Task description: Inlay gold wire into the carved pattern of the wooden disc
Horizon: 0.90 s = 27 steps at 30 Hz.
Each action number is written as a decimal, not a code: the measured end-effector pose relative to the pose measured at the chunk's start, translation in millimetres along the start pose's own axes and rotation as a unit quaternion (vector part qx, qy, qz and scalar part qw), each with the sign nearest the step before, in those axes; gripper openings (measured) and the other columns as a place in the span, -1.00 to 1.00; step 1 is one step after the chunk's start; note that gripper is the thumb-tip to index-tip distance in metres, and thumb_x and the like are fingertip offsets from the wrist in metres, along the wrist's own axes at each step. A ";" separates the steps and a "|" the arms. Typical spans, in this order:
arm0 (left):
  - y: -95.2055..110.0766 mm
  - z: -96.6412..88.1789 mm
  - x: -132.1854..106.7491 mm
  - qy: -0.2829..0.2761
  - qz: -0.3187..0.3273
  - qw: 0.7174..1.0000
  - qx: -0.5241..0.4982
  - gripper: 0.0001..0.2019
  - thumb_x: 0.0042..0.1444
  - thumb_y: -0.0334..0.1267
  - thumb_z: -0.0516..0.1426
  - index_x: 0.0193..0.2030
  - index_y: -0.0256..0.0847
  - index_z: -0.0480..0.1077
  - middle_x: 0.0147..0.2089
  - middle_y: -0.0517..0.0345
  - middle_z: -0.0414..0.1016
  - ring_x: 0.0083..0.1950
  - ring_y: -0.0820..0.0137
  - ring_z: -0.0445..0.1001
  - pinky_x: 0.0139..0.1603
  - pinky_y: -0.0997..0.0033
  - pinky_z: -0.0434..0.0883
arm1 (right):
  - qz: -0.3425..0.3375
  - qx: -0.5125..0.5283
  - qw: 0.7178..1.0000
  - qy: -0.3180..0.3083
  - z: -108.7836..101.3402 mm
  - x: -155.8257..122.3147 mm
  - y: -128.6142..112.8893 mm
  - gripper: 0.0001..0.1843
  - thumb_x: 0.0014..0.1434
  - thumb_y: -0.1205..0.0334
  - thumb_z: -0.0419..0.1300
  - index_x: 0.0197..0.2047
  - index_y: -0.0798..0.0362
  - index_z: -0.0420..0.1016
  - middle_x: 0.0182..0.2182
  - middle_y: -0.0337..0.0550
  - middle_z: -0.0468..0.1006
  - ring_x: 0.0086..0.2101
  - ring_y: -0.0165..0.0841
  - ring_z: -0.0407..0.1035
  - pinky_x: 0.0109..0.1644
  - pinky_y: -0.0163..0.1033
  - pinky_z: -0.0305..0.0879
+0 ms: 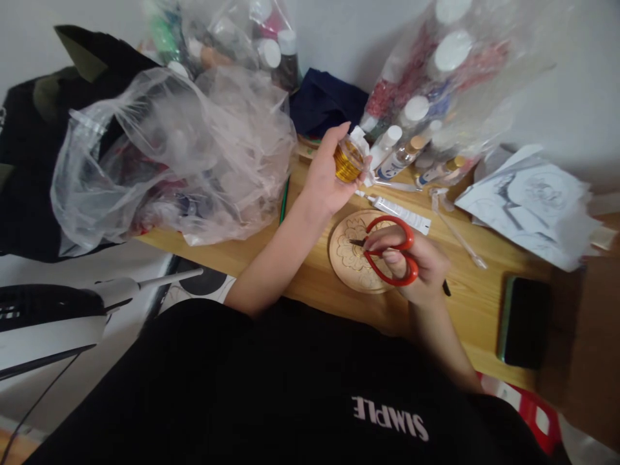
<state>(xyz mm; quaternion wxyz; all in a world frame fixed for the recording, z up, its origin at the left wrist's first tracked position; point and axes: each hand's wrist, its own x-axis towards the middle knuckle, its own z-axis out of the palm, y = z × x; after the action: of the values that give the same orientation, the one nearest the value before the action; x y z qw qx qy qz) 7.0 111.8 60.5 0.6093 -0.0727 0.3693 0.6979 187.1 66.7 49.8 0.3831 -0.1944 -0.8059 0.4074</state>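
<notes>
My left hand (pixel 329 171) is closed around a spool of gold wire (pixel 349 160), held up over the back of the table. In my right hand (pixel 416 258) is a pair of scissors with red handles (pixel 400 274), the short dark blades pointing left. The scissors hang over a round wooden board (pixel 345 258) that carries a flower pattern in thin outline. My hand and the handles cover the board's right part. Behind the board lies a white tube (pixel 402 213) with a narrow nozzle.
Crumpled clear plastic bags (pixel 194 155) fill the left side. Small capped bottles (pixel 400 158) and a bag of white-lidded jars (pixel 450 55) stand at the back. Printed drawings (pixel 533 197) lie to the right, with a phone (pixel 524 321) near the front edge. A thin plastic dropper (pixel 458 232) lies between.
</notes>
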 end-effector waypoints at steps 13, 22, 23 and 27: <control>-0.5 16.1 -5.3 -0.007 -0.021 0.999 0.048 -0.69 0.38 -0.17 0.03 -0.42 -0.20 0.24 -0.43 0.20 0.29 0.12 0.16 0.52 -0.17 0.40 0.46 | -0.042 -0.029 0.983 0.177 13.1 8.2 6.2 -0.55 0.38 -0.06 0.06 -0.48 -0.03 0.43 -0.59 -0.25 0.47 -0.54 -0.38 0.41 -0.47 -0.19 0.33; -3.4 3.2 5.1 -0.136 -0.062 0.989 0.014 -0.61 0.42 -0.13 -0.12 -0.37 -0.21 0.35 -0.42 0.14 0.45 0.06 0.20 0.59 -0.36 0.50 0.44 | -0.036 -0.045 0.981 0.183 26.4 26.2 21.1 -0.55 0.36 0.00 0.09 -0.55 -0.05 0.36 -0.65 -0.31 0.36 -0.63 -0.42 0.30 -0.57 -0.23 0.21; -3.9 1.2 7.2 -0.139 -0.061 0.988 0.010 -0.61 0.42 -0.13 -0.13 -0.35 -0.21 0.36 -0.41 0.14 0.46 0.07 0.20 0.59 -0.36 0.50 0.44 | -0.034 -0.045 0.982 0.179 26.9 27.2 22.5 -0.55 0.36 0.00 0.09 -0.55 -0.05 0.36 -0.65 -0.32 0.36 -0.63 -0.42 0.30 -0.57 -0.23 0.21; -3.3 -5.8 14.1 -0.167 -0.044 0.985 -0.001 -0.61 0.41 -0.16 -0.13 -0.33 -0.21 0.39 -0.38 0.12 0.49 0.07 0.23 0.59 -0.33 0.48 0.45 | -0.027 -0.050 0.982 0.183 25.3 29.0 25.4 -0.53 0.37 -0.02 0.07 -0.55 -0.04 0.35 -0.66 -0.31 0.36 -0.62 -0.41 0.31 -0.55 -0.24 0.22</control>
<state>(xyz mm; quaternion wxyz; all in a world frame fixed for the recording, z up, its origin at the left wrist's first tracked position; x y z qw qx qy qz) 4.4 119.5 47.1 0.6923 0.0279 0.2584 0.6732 149.2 87.0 33.2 0.5247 -0.2624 -0.7465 0.3140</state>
